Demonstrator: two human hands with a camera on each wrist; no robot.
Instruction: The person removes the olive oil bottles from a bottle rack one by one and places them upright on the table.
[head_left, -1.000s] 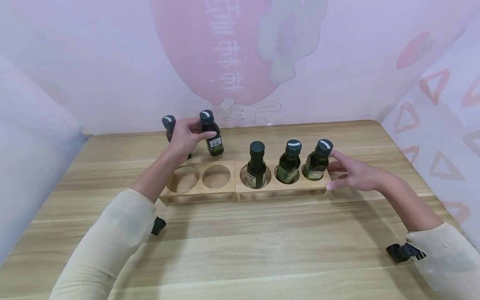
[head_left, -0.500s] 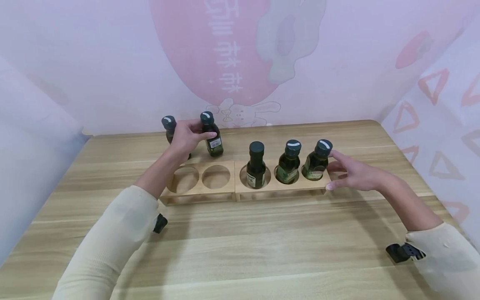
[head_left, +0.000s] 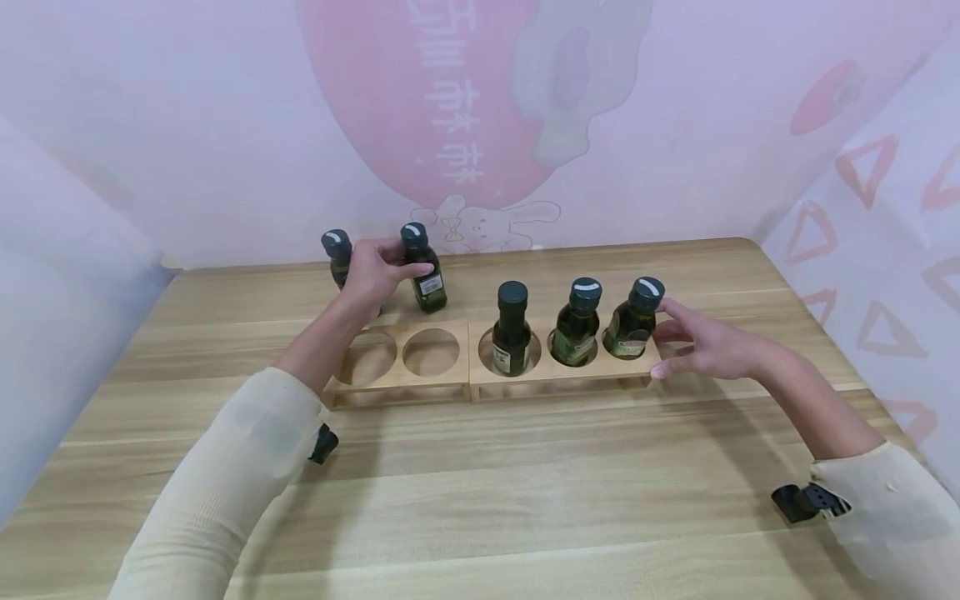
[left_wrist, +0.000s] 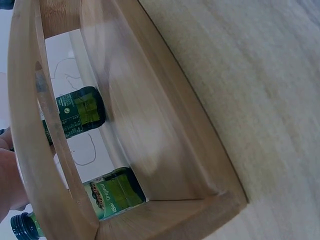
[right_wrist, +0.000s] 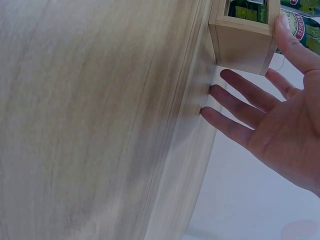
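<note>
My left hand [head_left: 378, 271] grips a small dark green glass bottle [head_left: 431, 287] behind the wooden rack [head_left: 566, 382], thumb across its front and fingers behind it. A second dark-capped bottle [head_left: 337, 246] stands just left of that hand, partly hidden by it. Through the rack in the left wrist view, the held bottle [left_wrist: 82, 112] and the labelled left one [left_wrist: 112, 192] both show. My right hand [head_left: 697, 342] is at the rack's right end; in the right wrist view its thumb [right_wrist: 287, 35] meets the rack's corner while the other fingers stay spread.
The rack's right section holds a slim-necked bottle [head_left: 512, 337] and two squat ones, a middle bottle [head_left: 576, 329] and a right bottle [head_left: 633, 325]. Its left section [head_left: 401, 385] has two round bare holes. A printed wall sheet [head_left: 675, 167] rises behind the wooden table [head_left: 570, 483].
The left forearm and sleeve have shifted slightly to the right. The left hand's hold on the bottle and the right hand's place at the rack look the same.
</note>
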